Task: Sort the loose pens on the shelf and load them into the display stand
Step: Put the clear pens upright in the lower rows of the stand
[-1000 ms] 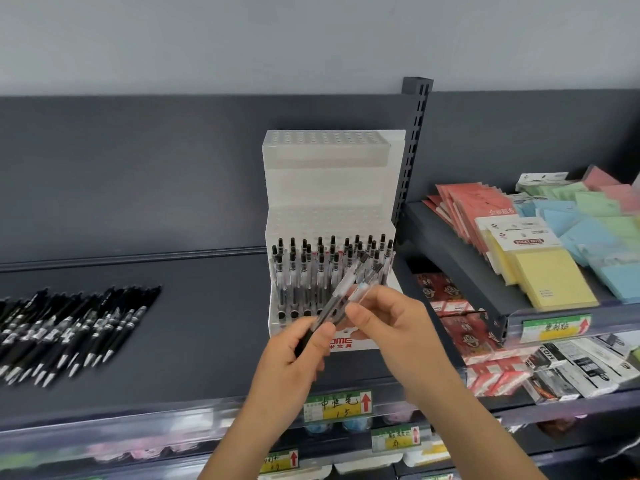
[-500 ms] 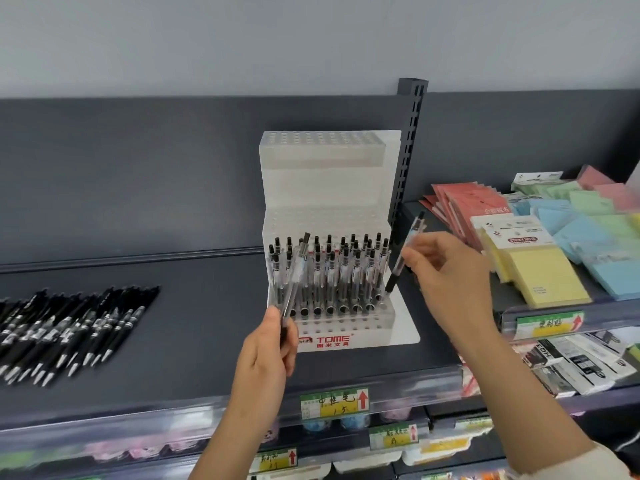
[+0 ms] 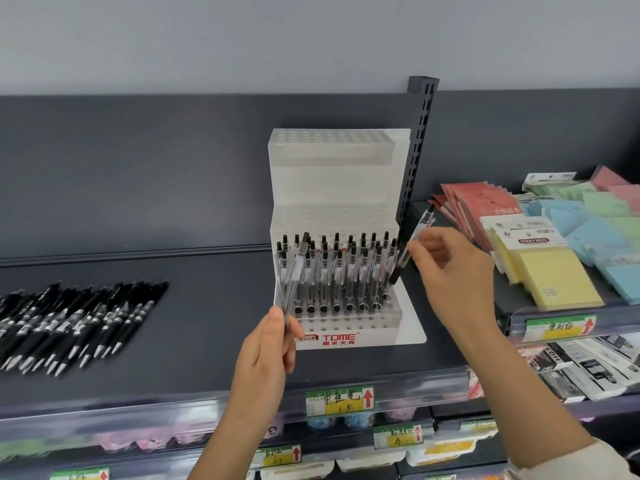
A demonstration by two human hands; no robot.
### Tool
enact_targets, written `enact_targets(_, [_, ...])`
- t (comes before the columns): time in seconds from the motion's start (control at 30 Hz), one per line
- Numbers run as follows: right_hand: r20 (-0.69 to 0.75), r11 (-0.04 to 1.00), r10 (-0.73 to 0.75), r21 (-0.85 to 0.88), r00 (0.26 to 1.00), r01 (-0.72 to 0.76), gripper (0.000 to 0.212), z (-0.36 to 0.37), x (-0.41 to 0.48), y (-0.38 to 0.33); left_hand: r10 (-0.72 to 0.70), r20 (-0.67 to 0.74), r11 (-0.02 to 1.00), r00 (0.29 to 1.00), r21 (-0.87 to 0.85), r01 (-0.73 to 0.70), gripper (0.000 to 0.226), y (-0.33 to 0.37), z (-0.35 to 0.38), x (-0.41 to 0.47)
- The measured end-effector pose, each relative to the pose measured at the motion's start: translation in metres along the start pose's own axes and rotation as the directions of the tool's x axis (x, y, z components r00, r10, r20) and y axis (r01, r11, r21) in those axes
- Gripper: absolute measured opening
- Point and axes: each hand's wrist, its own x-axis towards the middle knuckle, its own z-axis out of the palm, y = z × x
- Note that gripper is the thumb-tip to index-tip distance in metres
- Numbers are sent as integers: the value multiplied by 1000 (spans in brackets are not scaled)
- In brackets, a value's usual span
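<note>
A white tiered display stand (image 3: 332,188) stands on the dark shelf (image 3: 194,327); its lowest tier holds several clear pens with black tips. My left hand (image 3: 270,344) grips a clear pen (image 3: 296,277) upright in front of the stand's left side. At the stand's right edge my right hand (image 3: 450,271) pinches another clear pen (image 3: 414,244), tilted with its tip down near the last holes. A pile of loose black pens (image 3: 72,320) lies on the shelf at the far left.
A slotted metal upright (image 3: 417,150) rises just behind the stand's right side. Sticky-note pads (image 3: 550,275) and coloured paper packs (image 3: 485,206) fill the sloped shelf on the right. Price labels (image 3: 339,400) line the shelf's front edge.
My hands were together passing pens in front of the stand. They have since drawn apart: the right hand carried one pen to the stand's right edge, the left keeps one at the left.
</note>
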Motion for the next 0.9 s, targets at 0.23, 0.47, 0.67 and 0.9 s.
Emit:
enact_targets(0.23, [211,987,21,-160,977,14,12,15,-8,16,9,-17,1000,1000,-4,-9,47,0,2,0])
enact_targets(0.47, [288,974,71,-225,955,-4,12,19,-13,24,58,-14,998,998,12,-58,39,-6,-1,1])
enact_targets(0.67, [151,977,101,-199,983,-69,22,14,-21,25,62,-11,997,998,41,-62,29,-8,-2,3])
enact_targets(0.9, [395,922,149,275,907,-271,13,23,-67,-13,128,78,969,989,203,-142,14,-15,-2,5])
